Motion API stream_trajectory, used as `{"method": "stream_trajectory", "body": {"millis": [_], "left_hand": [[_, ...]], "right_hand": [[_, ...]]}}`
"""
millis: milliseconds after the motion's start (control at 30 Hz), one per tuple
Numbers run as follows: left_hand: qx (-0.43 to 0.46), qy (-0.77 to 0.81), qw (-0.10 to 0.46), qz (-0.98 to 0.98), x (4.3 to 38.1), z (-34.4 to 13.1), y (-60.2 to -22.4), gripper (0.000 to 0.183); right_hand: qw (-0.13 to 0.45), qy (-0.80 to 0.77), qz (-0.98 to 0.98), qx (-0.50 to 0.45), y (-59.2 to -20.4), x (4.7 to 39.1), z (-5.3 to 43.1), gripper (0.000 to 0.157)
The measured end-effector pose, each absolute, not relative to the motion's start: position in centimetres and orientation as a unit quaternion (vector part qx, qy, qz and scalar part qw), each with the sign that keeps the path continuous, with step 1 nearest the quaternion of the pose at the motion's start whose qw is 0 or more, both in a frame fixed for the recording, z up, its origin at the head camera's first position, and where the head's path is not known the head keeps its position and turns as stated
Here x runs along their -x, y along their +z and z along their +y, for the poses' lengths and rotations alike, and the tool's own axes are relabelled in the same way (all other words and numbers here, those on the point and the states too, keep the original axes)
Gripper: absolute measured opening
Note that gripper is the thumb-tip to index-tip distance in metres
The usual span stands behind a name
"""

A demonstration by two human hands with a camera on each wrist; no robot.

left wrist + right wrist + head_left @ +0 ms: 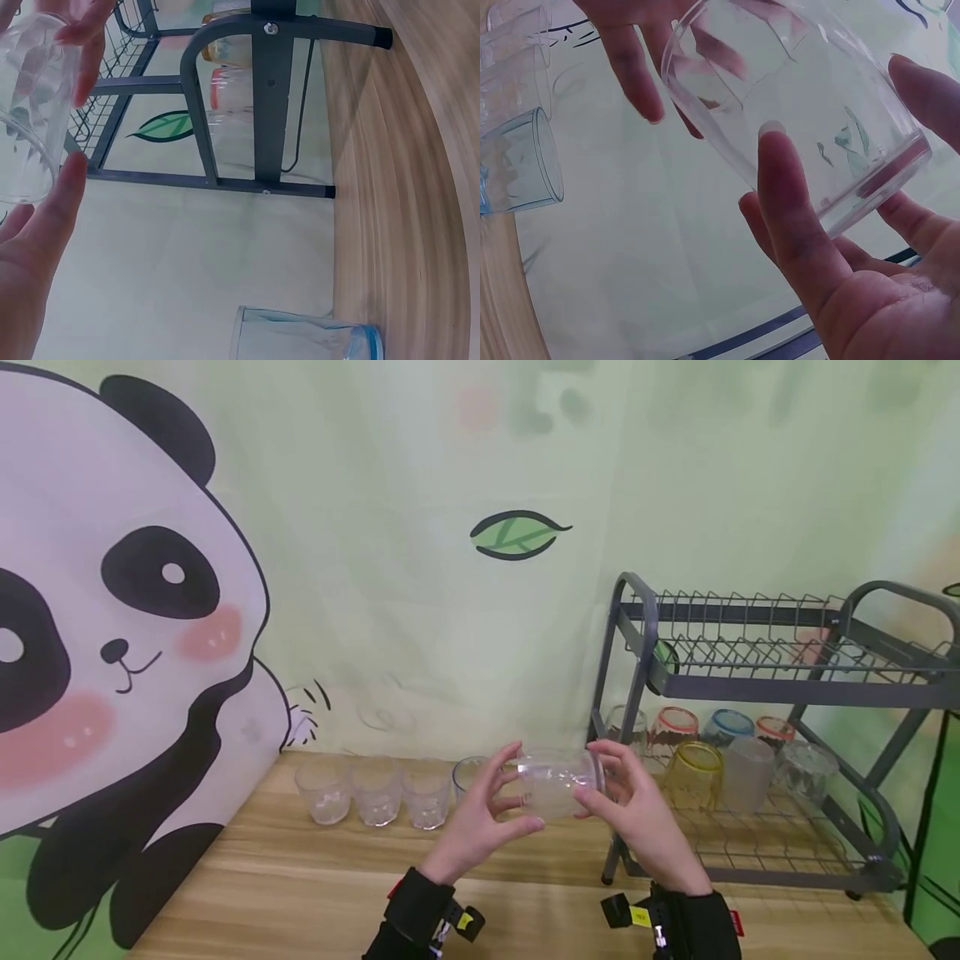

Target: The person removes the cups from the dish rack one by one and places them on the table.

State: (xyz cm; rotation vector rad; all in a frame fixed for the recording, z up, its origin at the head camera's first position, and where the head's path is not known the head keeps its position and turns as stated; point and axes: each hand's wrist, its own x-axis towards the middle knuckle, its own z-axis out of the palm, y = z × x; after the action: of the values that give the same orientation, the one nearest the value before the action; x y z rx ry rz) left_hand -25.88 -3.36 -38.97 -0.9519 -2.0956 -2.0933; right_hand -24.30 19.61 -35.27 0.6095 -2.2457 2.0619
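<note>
Both hands, left hand (480,814) and right hand (637,810), cradle a clear plastic tumbler (557,781) sideways, just left of the grey wire dish rack (750,693), probably for turning.

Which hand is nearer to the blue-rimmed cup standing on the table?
Left. The left hand holds the clear cup just in front of the blue-rimmed cup; the right hand grips the clear cup's other end, toward the rack.
</note>
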Motion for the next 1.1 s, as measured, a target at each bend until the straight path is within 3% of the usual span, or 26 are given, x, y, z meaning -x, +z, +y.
{"method": "stream_trajectory", "body": {"millis": [233,500,833,1100], "left_hand": [[0.305,-0.666,0.008,-0.680,25.5,-3.9,-38.4,0.095],[0.311,-0.638,0.046,-0.703,26.1,-4.5,-39.1,0.089],[0.305,-0.624,0.051,-0.718,25.7,-6.2,-39.2,0.082],[0.307,-0.606,0.054,-0.731,25.6,-8.5,-39.4,0.083]], "right_hand": [[-0.009,0.668,-0.713,-0.212,-35.3,24.3,19.2,0.061],[-0.017,0.645,-0.732,-0.219,-35.5,24.3,18.5,0.063],[0.001,0.539,-0.802,-0.257,-35.5,24.3,18.9,0.087],[0.006,0.419,-0.871,-0.256,-35.0,24.1,21.1,0.091]]}}
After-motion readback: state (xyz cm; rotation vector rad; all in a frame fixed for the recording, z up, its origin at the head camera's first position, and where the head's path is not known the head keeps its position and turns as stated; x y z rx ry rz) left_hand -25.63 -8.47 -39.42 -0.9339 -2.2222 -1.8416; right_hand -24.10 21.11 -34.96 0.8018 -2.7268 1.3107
